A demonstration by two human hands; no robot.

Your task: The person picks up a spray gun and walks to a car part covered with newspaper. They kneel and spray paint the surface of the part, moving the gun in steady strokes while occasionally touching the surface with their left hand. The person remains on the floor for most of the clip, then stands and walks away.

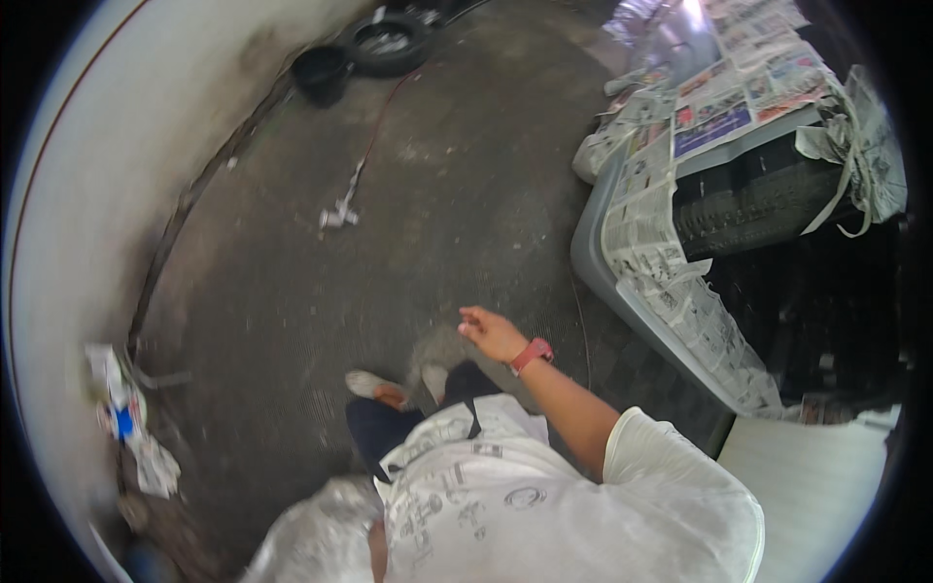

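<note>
My right hand [493, 334] hangs over the dark floor in front of me, with a red watch [532, 356] on its wrist. Its fingers are loosely bent and a little apart, and I see nothing in them. Of my left arm only a bit of skin [379, 554] shows at the lower edge; that hand is out of sight. Beside it is a crumpled, shiny, clear plastic sheet or bag [316, 534]. Nearest on my right is a grey car body [595, 228] masked with newspaper [649, 219]. Ahead lies a whitish spray gun [339, 214] on a red hose [374, 126].
A black bucket [321, 78] and a tyre [391, 47] are by the far wall. White and blue wrappers [131, 423] lie along the left wall [87, 194]. A black tyre [758, 194] shows in the car's opening, and a white panel [807, 476] is at lower right.
</note>
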